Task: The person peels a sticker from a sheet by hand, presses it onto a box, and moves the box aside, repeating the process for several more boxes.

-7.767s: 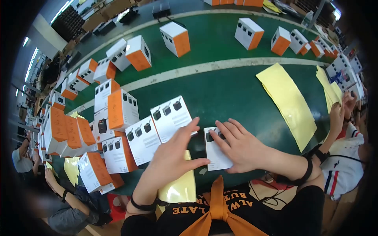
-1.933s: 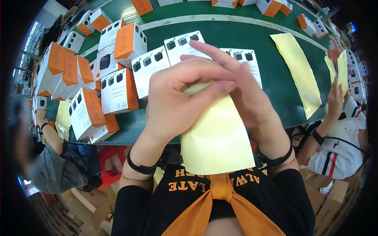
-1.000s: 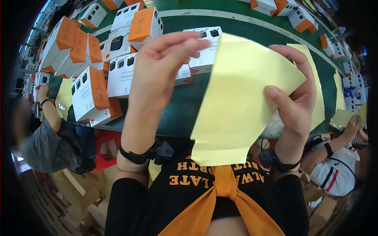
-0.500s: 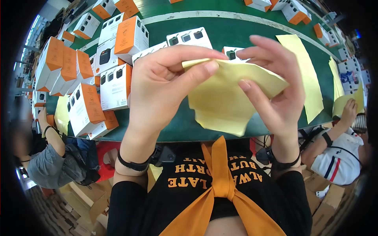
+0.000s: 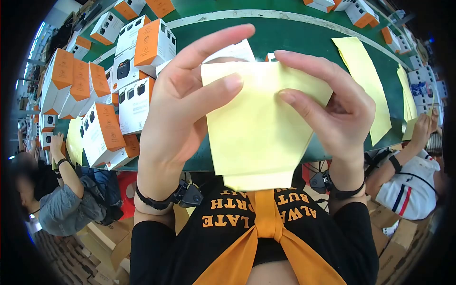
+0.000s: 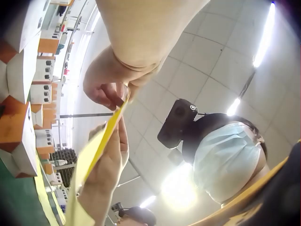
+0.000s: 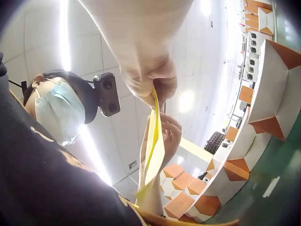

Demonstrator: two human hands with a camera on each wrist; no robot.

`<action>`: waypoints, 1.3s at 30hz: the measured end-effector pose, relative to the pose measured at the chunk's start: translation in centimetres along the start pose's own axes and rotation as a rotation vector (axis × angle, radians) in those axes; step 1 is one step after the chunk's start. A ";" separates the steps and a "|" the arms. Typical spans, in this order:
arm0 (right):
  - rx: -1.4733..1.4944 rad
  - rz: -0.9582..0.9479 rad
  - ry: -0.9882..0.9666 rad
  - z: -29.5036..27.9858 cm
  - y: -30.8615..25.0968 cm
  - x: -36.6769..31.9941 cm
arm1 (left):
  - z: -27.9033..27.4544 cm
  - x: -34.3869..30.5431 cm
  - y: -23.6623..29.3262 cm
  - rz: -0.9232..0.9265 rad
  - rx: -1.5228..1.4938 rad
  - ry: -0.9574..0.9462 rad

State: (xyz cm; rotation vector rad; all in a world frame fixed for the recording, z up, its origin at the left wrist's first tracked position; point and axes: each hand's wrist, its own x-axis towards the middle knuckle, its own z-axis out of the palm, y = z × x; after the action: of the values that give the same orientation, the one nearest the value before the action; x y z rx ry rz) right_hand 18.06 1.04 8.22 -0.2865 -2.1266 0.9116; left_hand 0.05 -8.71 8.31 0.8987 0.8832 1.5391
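A pale yellow sheet (image 5: 259, 128) hangs in front of the torso, over the table's near edge. Its stepped lower edge suggests more than one layer. My left hand (image 5: 173, 107) pinches its upper left part, thumb on the near face, index finger raised above the top edge. At the upper right, my right hand (image 5: 335, 109) pinches it with the thumb in front and fingers behind. Seen nearly edge-on in the left wrist view, the sheet (image 6: 100, 148) runs between both hands; the right wrist view shows the sheet (image 7: 156, 146) thin and slightly parted.
White and orange boxes (image 5: 102, 130) stand stacked at the left of the green table (image 5: 285, 31). Behind the hands, another white box (image 5: 235, 51) is partly hidden. A long yellow sheet (image 5: 363, 85) lies to the right. People sit at both sides, one in grey (image 5: 66, 209).
Earlier both hands were at a white box on the table. Since then a yellow sheet has been lifted and turned; half a second ago its top was tilted, now it faces the head camera flat.
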 end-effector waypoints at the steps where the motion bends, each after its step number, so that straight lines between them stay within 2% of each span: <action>1: 0.000 0.001 0.002 -0.1 0.0 0.1 | -0.3 0.0 0.1 -0.001 0.001 -0.001; 3: 0.149 0.035 -0.039 -0.1 -0.1 0.2 | -1.2 -0.1 0.6 -0.017 0.078 -0.010; 5: 0.248 0.078 0.007 0.3 -0.3 0.3 | -1.6 0.0 0.6 0.018 0.145 -0.050; 6: 0.350 0.117 0.051 0.4 -0.3 0.2 | -1.8 0.1 0.4 0.020 0.095 0.031; 7: 0.348 0.117 0.052 0.3 -0.2 0.2 | -1.9 0.1 0.3 0.024 0.049 0.112; 9: 0.259 0.084 0.011 0.4 0.1 0.2 | -1.6 0.2 0.1 -0.005 0.068 0.093; 11: 0.156 0.040 -0.021 0.4 0.3 0.1 | -1.4 0.3 -0.3 0.082 -0.017 0.032; 12: 0.051 -0.006 -0.052 0.4 0.4 0.1 | -2.8 0.7 -0.1 0.110 -0.016 -0.171; 13: 0.060 -0.014 -0.064 0.4 0.2 0.2 | -3.0 0.2 -0.2 0.118 -0.014 -0.156; 15: -0.090 -0.021 -0.118 0.4 -0.5 0.4 | -2.1 -0.5 0.0 0.506 0.802 -0.054; 16: -0.115 -0.215 -0.169 0.3 0.7 0.5 | -1.1 -1.0 0.2 0.503 0.722 -0.036; 17: -0.110 -0.219 -0.174 1.0 0.5 0.4 | -0.7 -1.3 0.5 0.503 0.725 -0.028; 19: 0.187 -0.039 0.036 2.3 -0.2 0.4 | -0.2 -1.7 0.8 0.469 0.871 0.108; 21: 0.287 0.105 -0.079 1.6 -0.4 0.3 | -0.5 -1.5 0.7 0.395 0.852 0.106; 22: 0.210 0.009 0.002 2.4 0.1 0.2 | -0.2 -1.4 0.9 0.403 0.956 0.090; 23: 0.207 0.014 0.005 2.6 0.1 0.4 | 0.1 -1.3 1.1 0.410 1.061 0.072; 25: 0.366 0.136 0.016 2.6 -0.2 0.6 | 0.8 -1.7 1.0 0.366 0.989 0.084; 26: 0.554 0.268 -0.029 2.1 -0.2 0.5 | 0.5 -1.5 0.9 0.517 1.057 0.004; 27: 0.547 0.267 -0.026 2.0 -0.2 0.3 | 0.3 -1.2 0.8 0.670 1.120 -0.076; 28: 0.629 0.189 -0.032 1.9 -0.3 0.1 | 0.1 -1.4 1.0 0.587 1.087 -0.074; 29: 0.710 0.111 -0.037 1.9 -0.3 -0.1 | 0.1 -1.6 1.1 0.589 1.080 -0.078; 31: 0.471 0.100 -0.166 1.2 -0.6 -0.5 | 0.2 -1.8 1.4 0.276 0.762 -0.005; 32: 0.447 0.230 -0.128 1.2 -1.0 -0.7 | 0.1 -1.7 2.2 0.242 0.900 -0.062; 33: 0.423 0.359 -0.089 1.2 -1.3 -0.8 | 0.4 -1.8 2.8 0.239 0.894 -0.067; 35: 0.409 0.378 -0.074 0.9 -1.7 -0.6 | 1.0 -2.0 3.5 0.356 1.521 -0.151; 37: 0.402 0.400 -0.061 1.0 -1.8 -0.5 | 1.7 -2.3 2.5 0.401 1.537 -0.093; 39: 0.505 0.421 0.078 1.6 -1.7 -0.3 | 1.9 -2.4 2.0 0.479 1.471 0.029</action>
State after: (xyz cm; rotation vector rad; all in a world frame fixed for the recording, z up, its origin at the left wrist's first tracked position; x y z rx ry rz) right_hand 17.24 -1.20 8.52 -0.5067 -1.7159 1.6118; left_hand 1.20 -11.20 10.73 2.2251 1.9640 1.0722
